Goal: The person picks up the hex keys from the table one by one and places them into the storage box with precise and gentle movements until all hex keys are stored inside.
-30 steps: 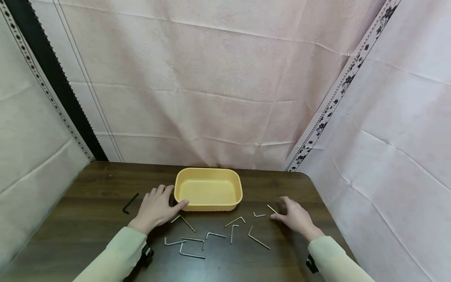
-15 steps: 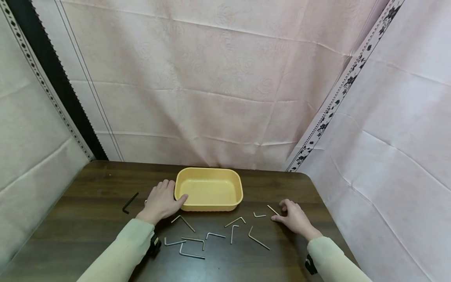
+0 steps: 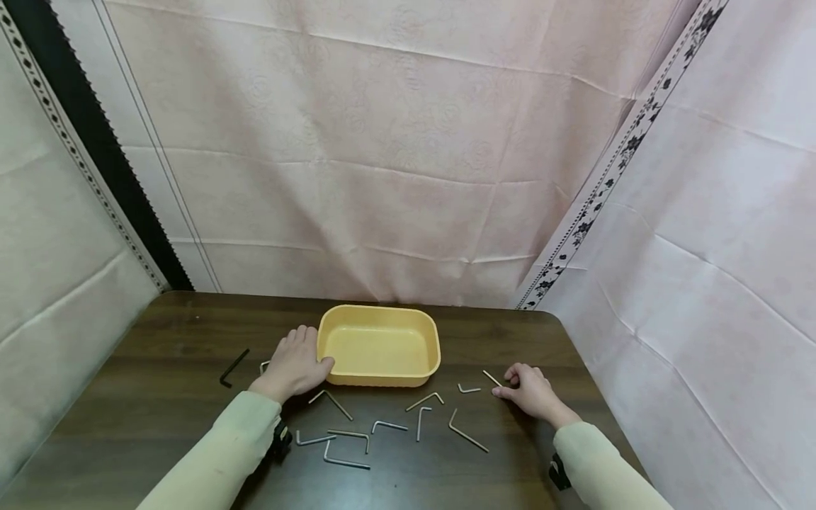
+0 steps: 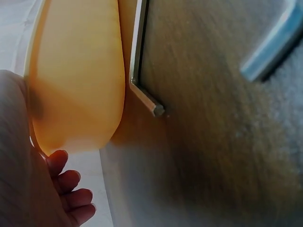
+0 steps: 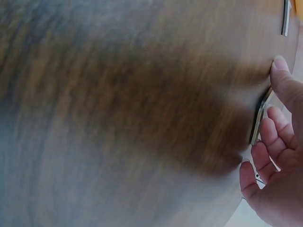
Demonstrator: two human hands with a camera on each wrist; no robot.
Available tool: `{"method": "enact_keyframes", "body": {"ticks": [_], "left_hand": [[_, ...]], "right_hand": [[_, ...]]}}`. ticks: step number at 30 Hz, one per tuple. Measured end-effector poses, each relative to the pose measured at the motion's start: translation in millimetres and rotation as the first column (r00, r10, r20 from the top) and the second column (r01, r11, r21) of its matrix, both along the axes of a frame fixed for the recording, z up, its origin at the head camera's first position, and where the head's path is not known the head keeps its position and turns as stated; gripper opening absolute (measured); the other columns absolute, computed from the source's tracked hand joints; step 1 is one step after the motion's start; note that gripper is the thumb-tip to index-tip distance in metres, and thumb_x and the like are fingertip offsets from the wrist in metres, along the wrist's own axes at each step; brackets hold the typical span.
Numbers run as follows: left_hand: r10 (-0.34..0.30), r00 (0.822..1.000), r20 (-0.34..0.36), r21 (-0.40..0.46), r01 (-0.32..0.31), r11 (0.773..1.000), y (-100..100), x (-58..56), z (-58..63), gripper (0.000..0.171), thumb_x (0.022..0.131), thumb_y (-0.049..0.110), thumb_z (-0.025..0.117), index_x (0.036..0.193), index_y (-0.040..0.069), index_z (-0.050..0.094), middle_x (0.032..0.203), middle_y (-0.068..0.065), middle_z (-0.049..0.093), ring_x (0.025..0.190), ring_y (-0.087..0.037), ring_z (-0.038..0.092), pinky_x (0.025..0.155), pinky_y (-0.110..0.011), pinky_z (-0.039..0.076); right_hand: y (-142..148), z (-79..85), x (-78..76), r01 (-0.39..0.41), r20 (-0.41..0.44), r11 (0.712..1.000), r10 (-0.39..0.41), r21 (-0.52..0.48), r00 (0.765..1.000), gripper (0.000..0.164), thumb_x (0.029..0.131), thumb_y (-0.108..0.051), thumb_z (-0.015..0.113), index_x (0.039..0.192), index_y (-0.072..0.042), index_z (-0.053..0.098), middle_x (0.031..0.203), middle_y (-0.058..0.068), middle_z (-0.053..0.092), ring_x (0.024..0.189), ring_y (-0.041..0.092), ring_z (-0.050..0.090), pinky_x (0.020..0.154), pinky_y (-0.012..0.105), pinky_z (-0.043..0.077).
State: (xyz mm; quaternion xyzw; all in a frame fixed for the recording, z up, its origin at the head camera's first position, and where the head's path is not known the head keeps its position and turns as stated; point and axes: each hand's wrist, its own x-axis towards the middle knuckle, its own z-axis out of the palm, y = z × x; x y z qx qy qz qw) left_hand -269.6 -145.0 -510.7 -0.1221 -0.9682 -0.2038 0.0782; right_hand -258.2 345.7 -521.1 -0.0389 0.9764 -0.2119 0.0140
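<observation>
In the head view, my left hand (image 3: 293, 365) is at the left front corner of a shallow yellow plastic tub (image 3: 382, 346), its thumb at the rim and its fingers along the outside. The tub's wall (image 4: 78, 71) fills much of the left wrist view, with my fingertips (image 4: 71, 182) beyond its end. My right hand (image 3: 532, 392) rests low over the table's right side, fingers bent loosely. A hex key (image 3: 491, 378) lies between its spread thumb and fingers; the right wrist view shows that key (image 5: 259, 116) with the thumb (image 5: 284, 80) apart from the fingers.
Several silver L-shaped hex keys (image 3: 347, 464) are scattered in front of the tub on the dark wooden table (image 3: 191, 425). A black hex key (image 3: 234, 367) lies far left; another bent key (image 3: 263, 366) shows beside the left hand. Pale cloth (image 3: 382, 142) hangs behind.
My left hand has shifted right against the tub, uncovering a bent key at its left. The tub has slid slightly towards me and right. The right hand has barely moved.
</observation>
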Motion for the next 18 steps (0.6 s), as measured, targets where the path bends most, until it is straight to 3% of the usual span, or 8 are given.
{"method": "enact_keyframes", "body": {"ticks": [7,12,18], "left_hand": [[-0.022,1.0,-0.016,0.021,0.022,1.0,1.9,1.4,-7.1,0.034,0.088,0.033,0.052,0.103,0.003,0.046,0.093,-0.009,0.04,0.084,-0.028,0.037,0.078,-0.045,0.033],[0.005,0.999,-0.049,0.015,-0.004,1.0,4.9,4.1,-7.7,0.025,0.088,0.026,0.05,0.098,0.003,0.046,0.089,-0.008,0.039,0.081,-0.027,0.036,0.074,-0.043,0.032],[0.033,0.999,-0.041,0.019,-0.032,0.999,9.2,5.4,-4.5,0.024,0.089,0.024,0.051,0.098,0.002,0.047,0.089,-0.009,0.041,0.082,-0.028,0.037,0.075,-0.043,0.032]], "right_hand": [[-2.6,0.5,0.8,0.012,0.017,1.0,-0.012,-0.004,1.0,0.033,0.08,-0.04,0.077,0.092,-0.013,0.061,0.084,-0.002,0.056,0.087,0.021,0.047,0.075,0.044,0.034],[-5.7,0.8,0.9,-0.002,0.019,1.0,0.002,-0.009,1.0,0.028,0.083,-0.037,0.076,0.09,-0.014,0.061,0.083,-0.003,0.055,0.085,0.021,0.046,0.074,0.043,0.033],[-4.7,1.5,-0.6,0.002,0.004,1.0,-0.002,-0.005,1.0,0.022,0.085,-0.033,0.074,0.086,-0.015,0.061,0.08,-0.004,0.055,0.085,0.022,0.046,0.073,0.043,0.032]]}}
